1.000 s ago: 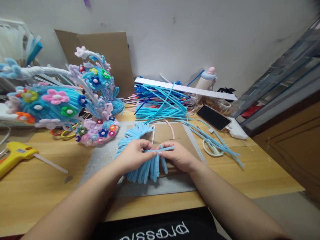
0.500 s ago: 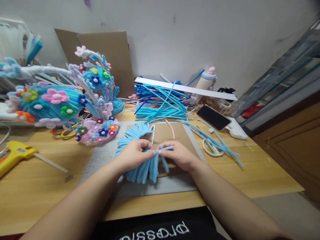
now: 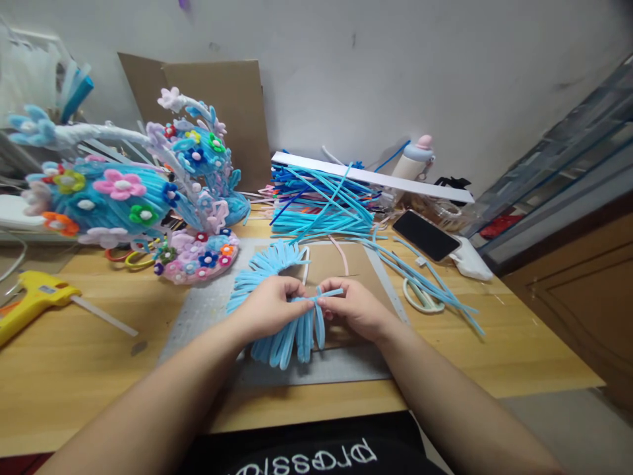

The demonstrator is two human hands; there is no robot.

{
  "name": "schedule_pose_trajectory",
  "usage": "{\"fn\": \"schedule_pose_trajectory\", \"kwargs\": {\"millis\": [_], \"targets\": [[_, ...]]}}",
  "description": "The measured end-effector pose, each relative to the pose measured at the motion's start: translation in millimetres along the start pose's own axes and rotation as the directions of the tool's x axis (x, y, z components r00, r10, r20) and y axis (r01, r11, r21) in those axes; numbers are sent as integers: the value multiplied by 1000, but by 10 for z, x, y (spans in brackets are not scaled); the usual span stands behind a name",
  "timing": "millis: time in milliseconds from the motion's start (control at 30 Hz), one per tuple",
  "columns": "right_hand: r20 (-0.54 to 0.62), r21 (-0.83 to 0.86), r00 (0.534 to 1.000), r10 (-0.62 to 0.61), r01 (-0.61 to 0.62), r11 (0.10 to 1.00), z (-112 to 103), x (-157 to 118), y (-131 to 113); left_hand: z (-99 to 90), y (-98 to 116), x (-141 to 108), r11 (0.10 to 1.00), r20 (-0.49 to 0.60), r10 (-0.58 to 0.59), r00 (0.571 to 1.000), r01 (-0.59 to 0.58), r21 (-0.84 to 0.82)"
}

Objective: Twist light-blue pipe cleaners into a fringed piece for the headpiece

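A light-blue fringe of looped pipe cleaners (image 3: 291,336) curves in an arc over the cardboard sheet (image 3: 366,264) in front of me. My left hand (image 3: 277,300) pinches the fringe's inner edge near its right end, thumb and fingers together. Close beside it, my right hand (image 3: 353,307) is closed on a light-blue pipe cleaner (image 3: 332,292). One short end of it sticks out to the right above my thumb, and a narrow loop hangs down below the fingertips. The fingertips of both hands almost meet, and they partly hide the joint between them.
A grey cutting mat (image 3: 198,323) lies under the cardboard. To the left are a yellow glue gun (image 3: 39,300) and flower-covered pipe-cleaner ornaments (image 3: 109,204). Behind lies a pile of blue pipe cleaners (image 3: 321,218); at right are a phone (image 3: 426,235) and loose light-blue stems (image 3: 435,284).
The loose strand that slanted down to the right now hangs as a narrow loop beside the fringe. Both hands stay close together. The whole view has shifted slightly.
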State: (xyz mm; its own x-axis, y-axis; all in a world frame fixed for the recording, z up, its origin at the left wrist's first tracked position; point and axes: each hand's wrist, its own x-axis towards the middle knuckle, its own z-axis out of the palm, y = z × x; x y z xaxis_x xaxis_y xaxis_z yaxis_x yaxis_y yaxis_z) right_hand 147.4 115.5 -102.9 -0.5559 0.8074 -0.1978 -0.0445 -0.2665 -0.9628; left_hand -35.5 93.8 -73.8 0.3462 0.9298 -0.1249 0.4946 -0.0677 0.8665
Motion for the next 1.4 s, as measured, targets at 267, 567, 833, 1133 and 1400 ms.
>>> {"fn": "schedule_pose_trajectory", "kwargs": {"millis": [267,567,833,1133,1400], "targets": [[36,4,999,31,-31,999,6,-13,2,0,29,-12,998,-3,11,1000,-11,-67],[-7,-37,1000,12,-12,999,40,-14,2,7,44,-10,988,22,-18,1000,21,-152],[44,-28,999,-17,18,999,38,-18,-7,-16,47,-9,992,50,-9,999,15,-124],[46,16,999,-7,7,1000,-17,-5,-38,-40,60,-6,977,104,8,995,14,-214],[61,58,998,-34,31,998,73,-11,31,-4,20,5,987,17,-23,1000,26,-161]]}}
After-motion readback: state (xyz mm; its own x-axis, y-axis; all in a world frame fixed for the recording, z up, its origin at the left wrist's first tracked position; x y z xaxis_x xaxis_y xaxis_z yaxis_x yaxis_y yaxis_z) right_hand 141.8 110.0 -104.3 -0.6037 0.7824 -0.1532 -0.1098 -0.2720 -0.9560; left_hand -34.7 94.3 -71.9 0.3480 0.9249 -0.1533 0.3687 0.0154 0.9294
